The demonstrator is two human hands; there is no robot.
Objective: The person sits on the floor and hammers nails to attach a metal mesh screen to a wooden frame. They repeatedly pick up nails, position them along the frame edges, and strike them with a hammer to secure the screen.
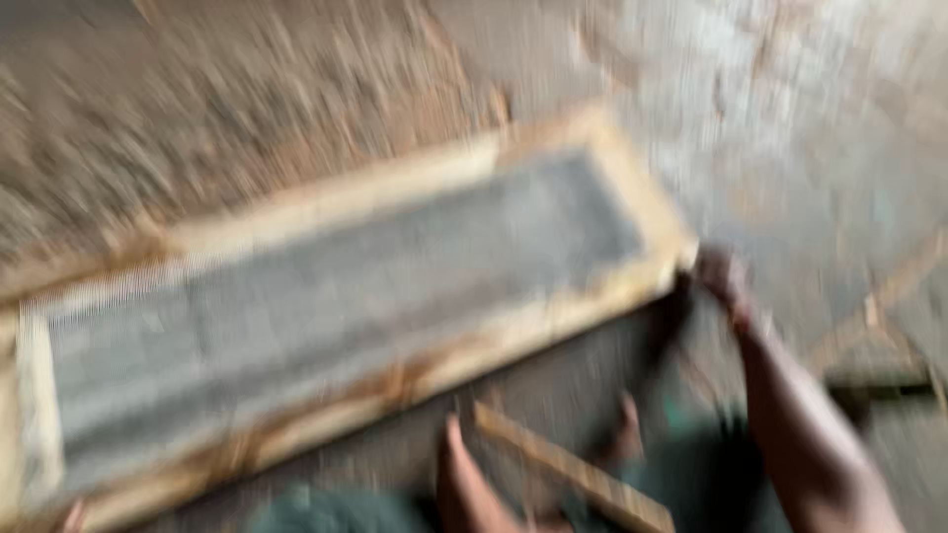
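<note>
I see a bare concrete floor (790,128), pale and patchy at the upper right, all of it smeared by blur. At the upper left I make out brown dirt or sawdust (197,109) spread across the ground. A thin wooden strip (573,479) lies slanted near the bottom edge. More wooden pieces (879,355) lie at the far right, too blurred to tell apart.

The view is badly blurred. A long wooden frame (336,296) lies slanted on the dusty floor (790,128), and the right hand (721,281) touches its right corner. A thin wooden strip (573,469) lies near the frame's lower edge
</note>
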